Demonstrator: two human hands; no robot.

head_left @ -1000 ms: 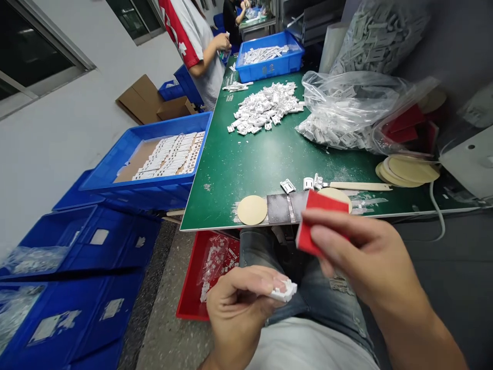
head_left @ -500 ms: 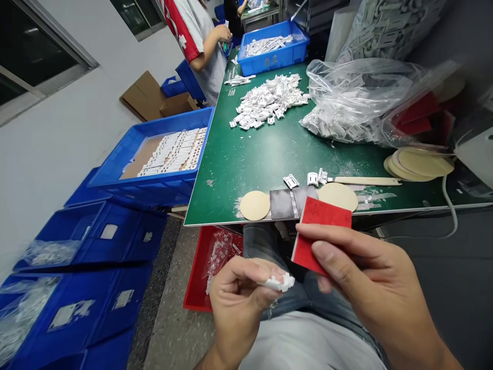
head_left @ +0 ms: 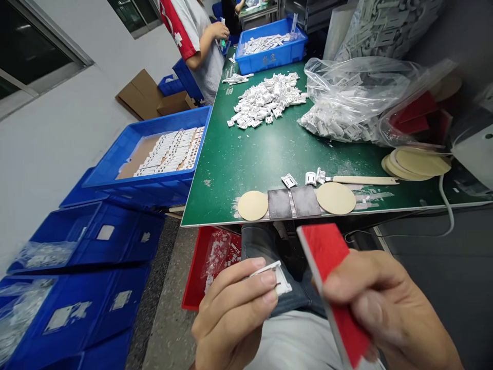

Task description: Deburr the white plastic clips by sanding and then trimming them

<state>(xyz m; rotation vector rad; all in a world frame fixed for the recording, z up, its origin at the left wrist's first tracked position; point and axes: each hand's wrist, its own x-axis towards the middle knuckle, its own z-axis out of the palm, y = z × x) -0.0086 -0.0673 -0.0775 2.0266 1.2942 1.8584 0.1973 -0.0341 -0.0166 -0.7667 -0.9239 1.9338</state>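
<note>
Between its thumb and fingers, my left hand (head_left: 234,308) holds a small white plastic part (head_left: 280,281), tilted so its frame shape shows. My right hand (head_left: 389,303) grips a flat red pad (head_left: 327,247) with a pale edge, just right of the white part and apart from it. Beyond my hands, round cream discs (head_left: 252,205) and dark square pads (head_left: 305,201) lie along the near edge of the green table (head_left: 246,164). A few white parts (head_left: 288,181) and a tool with a cream handle (head_left: 365,180) rest behind them.
A heap of white parts (head_left: 267,100) lies mid-table, with a blue bin (head_left: 271,57) behind it and a clear bag (head_left: 346,115) to the right. Another blue bin (head_left: 150,180) stands left, a red bin (head_left: 192,288) below. A person (head_left: 204,46) stands at the far left side.
My left hand has turned the white part to show its open frame. My right hand has tilted the red pad more upright, with its pale edge now showing, and moved it slightly lower.
</note>
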